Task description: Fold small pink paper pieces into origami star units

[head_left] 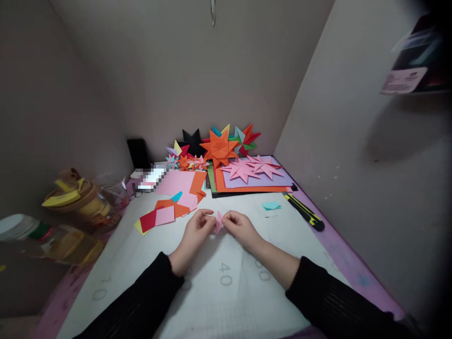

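A small folded piece of pink paper (219, 223) is pinched between my two hands above the white mat. My left hand (199, 228) grips its left side with thumb and fingers closed. From the other side, my right hand (240, 227) holds it near the upper right edge, fingertips pressed together. The fingers partly cover the paper, so its exact fold is hard to make out. Loose paper pieces, among them a red one (149, 220) and a pink square (165, 215), lie left of my left hand. A folded light-blue paper (271, 205) rests beyond my right hand.
Folded stars, including an orange one (220, 147) and a pink one (241, 169), stand or lie at the back by the wall. A yellow-black box cutter (304, 212) lies along the right edge. Jars (63, 240) and a basket (79, 197) crowd the left.
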Tool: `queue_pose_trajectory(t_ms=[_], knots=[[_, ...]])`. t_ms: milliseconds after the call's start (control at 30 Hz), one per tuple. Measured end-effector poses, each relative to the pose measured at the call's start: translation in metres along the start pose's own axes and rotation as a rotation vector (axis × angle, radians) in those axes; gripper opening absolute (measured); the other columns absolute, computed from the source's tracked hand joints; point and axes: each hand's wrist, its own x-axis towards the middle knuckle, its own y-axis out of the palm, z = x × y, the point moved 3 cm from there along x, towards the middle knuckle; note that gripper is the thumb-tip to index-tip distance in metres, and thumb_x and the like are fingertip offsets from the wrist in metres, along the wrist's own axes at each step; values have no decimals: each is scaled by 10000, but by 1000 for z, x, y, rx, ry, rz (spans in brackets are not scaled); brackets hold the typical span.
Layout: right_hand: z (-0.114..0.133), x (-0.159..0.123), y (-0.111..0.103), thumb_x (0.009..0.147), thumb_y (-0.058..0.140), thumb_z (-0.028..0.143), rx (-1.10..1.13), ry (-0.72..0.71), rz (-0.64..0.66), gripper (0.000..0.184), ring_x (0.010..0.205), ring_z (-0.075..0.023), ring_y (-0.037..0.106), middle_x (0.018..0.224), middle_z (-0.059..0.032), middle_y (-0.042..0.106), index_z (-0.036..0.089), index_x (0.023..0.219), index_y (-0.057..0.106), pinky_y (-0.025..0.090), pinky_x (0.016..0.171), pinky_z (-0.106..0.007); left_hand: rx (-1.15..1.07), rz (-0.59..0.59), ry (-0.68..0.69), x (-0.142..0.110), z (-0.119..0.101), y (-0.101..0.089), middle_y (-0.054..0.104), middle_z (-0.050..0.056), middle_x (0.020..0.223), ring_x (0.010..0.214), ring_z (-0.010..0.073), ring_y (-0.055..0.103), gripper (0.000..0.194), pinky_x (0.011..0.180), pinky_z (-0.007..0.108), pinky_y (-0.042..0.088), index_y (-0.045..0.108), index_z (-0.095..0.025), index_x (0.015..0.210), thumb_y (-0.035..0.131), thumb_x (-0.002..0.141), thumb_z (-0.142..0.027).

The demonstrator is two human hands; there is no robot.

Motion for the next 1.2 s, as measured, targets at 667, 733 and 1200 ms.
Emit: queue_pose_trajectory(t_ms=[667, 733, 1200], knots=[[-3, 31, -20, 789, 561, 374, -46, -45, -188, 221, 585, -125, 447, 633, 26, 502, 178, 688, 549, 356, 573, -246, 168, 48, 4, 3, 14, -9, 579, -23, 652, 580, 100, 533, 128, 546, 205, 393, 525, -163, 843, 573, 750, -237], [-2, 50, -20, 776, 538, 338, -267, -89, -232, 221, 635, -148, 489, 650, 8, 521, 176, 626, 558, 386, 617, -263, 197, 19, 28, 5, 16, -11, 579, -22, 657, 592, 105, 539, 118, 560, 210, 402, 529, -165, 849, 553, 756, -233], [9, 104, 35, 747, 567, 282, -688, -247, -326, 173, 1256, -265, 345, 1149, -87, 583, 203, 640, 677, 229, 1050, -422, 538, -4, 165, 6, 8, -25, 635, 13, 737, 662, 147, 577, 115, 615, 243, 411, 566, -188, 843, 464, 790, -188]])
